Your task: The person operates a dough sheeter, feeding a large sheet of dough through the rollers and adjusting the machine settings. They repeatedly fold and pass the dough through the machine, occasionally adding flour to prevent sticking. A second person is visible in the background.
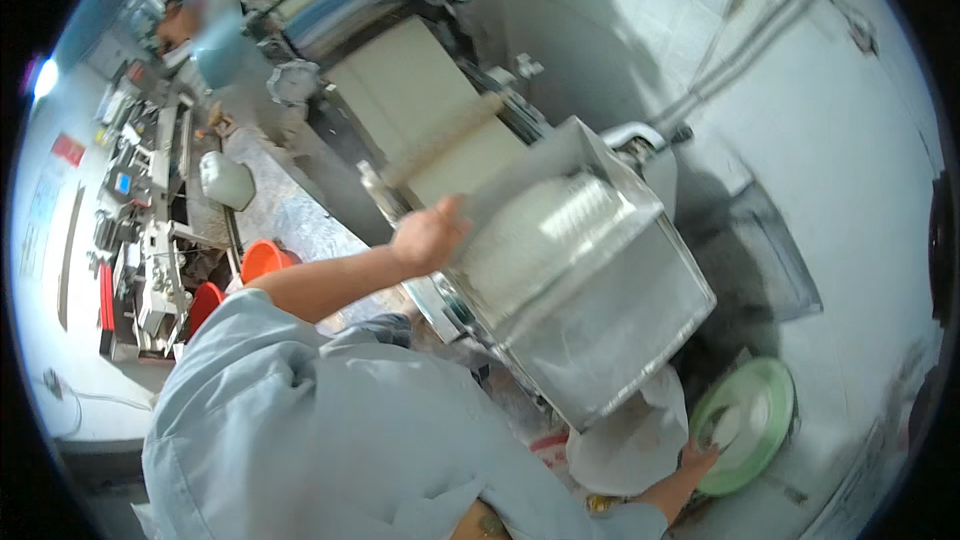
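Right now the left hand (428,236) sits at the 9 o'clock edge of the metal tray (600,310), fingers wrapped over its rim so the tray tips up on that side; the grip looks closed on the rim, though the fingertips are hidden behind the metal. Down at 5 o'clock the right hand (700,458) rests on the near edge of a green bowl (750,420), beside a white sack (635,440); whether its fingers pinch the bowl's rim or only lie on it I cannot tell. White powder (530,230) coats the tray's upper half. To do this well, I judge, keep the tilt slow and steady, hold the rim firmly, and keep the bowl just beside the tray's low corner. At 11 o'clock a dough sheet (420,90) runs under a steel roller (350,5).
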Demonstrator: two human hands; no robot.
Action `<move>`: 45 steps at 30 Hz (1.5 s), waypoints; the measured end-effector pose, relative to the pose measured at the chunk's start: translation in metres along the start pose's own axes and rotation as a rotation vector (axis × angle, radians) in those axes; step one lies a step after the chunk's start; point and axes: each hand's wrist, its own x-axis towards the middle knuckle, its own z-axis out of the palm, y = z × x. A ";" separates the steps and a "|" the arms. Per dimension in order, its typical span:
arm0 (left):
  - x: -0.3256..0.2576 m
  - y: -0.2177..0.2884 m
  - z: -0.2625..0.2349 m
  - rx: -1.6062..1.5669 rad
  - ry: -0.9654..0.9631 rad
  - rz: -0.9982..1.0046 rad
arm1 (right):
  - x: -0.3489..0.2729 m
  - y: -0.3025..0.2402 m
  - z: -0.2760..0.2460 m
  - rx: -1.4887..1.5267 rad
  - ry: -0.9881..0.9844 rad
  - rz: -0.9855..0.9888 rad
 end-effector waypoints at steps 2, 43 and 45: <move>-0.003 0.003 -0.010 -0.041 -0.063 0.019 | 0.020 -0.031 0.016 0.539 0.068 0.165; 0.087 -0.297 -0.412 -0.562 -0.396 0.601 | -0.503 -0.379 0.755 -0.278 -0.958 -0.993; 0.143 -0.308 -0.488 -0.114 0.372 0.474 | -0.546 -0.397 0.719 -0.270 -0.983 -0.767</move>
